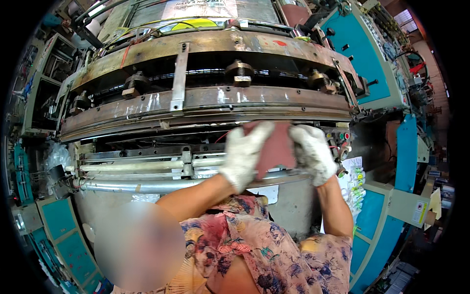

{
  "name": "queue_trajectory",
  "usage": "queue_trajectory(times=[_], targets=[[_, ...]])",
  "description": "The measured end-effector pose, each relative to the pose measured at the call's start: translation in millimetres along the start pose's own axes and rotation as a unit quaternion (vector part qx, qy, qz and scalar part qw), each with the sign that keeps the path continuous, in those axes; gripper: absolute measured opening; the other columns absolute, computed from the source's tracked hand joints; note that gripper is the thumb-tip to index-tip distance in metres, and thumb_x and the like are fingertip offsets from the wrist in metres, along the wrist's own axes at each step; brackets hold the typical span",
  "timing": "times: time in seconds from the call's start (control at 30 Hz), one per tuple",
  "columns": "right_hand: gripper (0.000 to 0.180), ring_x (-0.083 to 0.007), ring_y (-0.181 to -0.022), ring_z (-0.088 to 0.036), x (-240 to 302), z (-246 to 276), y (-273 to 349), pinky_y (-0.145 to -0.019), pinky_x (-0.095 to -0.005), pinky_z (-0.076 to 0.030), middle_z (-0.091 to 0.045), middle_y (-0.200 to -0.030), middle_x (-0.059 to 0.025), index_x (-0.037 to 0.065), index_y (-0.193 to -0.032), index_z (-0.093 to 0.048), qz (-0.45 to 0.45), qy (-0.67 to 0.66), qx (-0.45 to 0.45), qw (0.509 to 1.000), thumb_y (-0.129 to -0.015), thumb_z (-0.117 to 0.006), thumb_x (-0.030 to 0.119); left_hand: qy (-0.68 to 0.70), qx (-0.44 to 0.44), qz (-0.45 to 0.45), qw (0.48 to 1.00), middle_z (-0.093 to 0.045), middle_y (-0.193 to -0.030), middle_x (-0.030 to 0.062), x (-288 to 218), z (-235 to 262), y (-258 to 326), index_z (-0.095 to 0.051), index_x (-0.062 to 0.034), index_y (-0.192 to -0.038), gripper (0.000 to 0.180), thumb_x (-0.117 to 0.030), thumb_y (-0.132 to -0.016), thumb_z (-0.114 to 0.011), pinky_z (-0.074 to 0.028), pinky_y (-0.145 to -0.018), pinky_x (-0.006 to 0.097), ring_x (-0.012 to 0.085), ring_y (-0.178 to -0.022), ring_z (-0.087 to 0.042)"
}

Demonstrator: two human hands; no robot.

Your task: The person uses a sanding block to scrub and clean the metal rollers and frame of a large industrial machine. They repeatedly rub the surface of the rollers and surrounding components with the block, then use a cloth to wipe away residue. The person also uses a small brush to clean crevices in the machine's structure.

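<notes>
A limp, reddish-brown sheet (277,154) hangs between my two white-gloved hands; whether it is sandpaper or cloth I cannot tell. My left hand (247,153) is closed on its left side, covering part of that edge. On the opposite side, my right hand (316,153) has its fingers curled at the sheet's upper right edge, and its fingertips are partly hidden. Both hands are just in front of the long metal bar (210,109) of a machine, above its front rollers.
A silver roller (132,186) runs across in front of me. Behind the bar are spring-loaded bolts (240,73) and a worn metal beam (205,43). Push buttons (346,136) sit right of my right hand. Teal cabinets (364,54) stand to the right, and clear plastic (58,156) lies at left.
</notes>
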State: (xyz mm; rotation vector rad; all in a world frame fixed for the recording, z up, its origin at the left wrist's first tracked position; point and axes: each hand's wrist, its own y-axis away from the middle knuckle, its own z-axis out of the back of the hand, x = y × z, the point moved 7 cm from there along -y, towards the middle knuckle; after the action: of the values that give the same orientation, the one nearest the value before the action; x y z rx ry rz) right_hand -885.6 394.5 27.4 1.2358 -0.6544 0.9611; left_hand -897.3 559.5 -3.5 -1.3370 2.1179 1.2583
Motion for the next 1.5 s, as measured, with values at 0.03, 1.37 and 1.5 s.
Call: queue_trajectory(times=[0.03, 1.37, 1.5], targets=[[0.025, -0.0064, -0.045, -0.041, -0.9, -15.3, 4.9, -0.041, -0.0243, -0.031, -0.046, -0.053, 0.0037, 0.006, -0.072, -0.062, -0.052, -0.057, 0.029, 0.997, -0.087, -0.062, 0.026, 0.018, 0.02, -0.007, 1.0, -0.069, -0.091, 0.007, -4.6, 6.4, 2.9, -0.067, -0.0005, -0.102, 0.026, -0.022, -0.088, -0.07, -0.053, -0.069, 0.028, 0.0138, -0.077, -0.064], [0.026, -0.005, -0.039, -0.038, -3.9, -20.4, -1.1, -0.037, -0.0224, -0.027, -0.047, -0.051, 0.0026, 0.005, -0.073, -0.062, -0.021, -0.046, 0.013, 0.999, -0.09, -0.063, 0.025, 0.063, -0.034, -0.043, 0.997, -0.07, -0.095, 0.0047, 6.0, 21.1, -2.0, -0.069, -0.0005, -0.104, 0.024, -0.018, -0.088, -0.071, -0.052, -0.073, 0.027, 0.0105, -0.081, -0.063], [0.026, -0.0053, -0.04, -0.038, 6.9, -73.0, 5.9, -0.037, -0.0224, -0.027, -0.046, -0.05, 0.003, 0.006, -0.073, -0.062, -0.034, -0.037, 0.019, 0.999, -0.09, -0.064, 0.025, 0.078, -0.023, -0.044, 0.996, -0.07, -0.094, 0.0042, -21.8, 64.7, 12.4, -0.069, -0.0005, -0.105, 0.024, -0.018, -0.088, -0.071, -0.051, -0.071, 0.026, 0.0105, -0.079, -0.063]])
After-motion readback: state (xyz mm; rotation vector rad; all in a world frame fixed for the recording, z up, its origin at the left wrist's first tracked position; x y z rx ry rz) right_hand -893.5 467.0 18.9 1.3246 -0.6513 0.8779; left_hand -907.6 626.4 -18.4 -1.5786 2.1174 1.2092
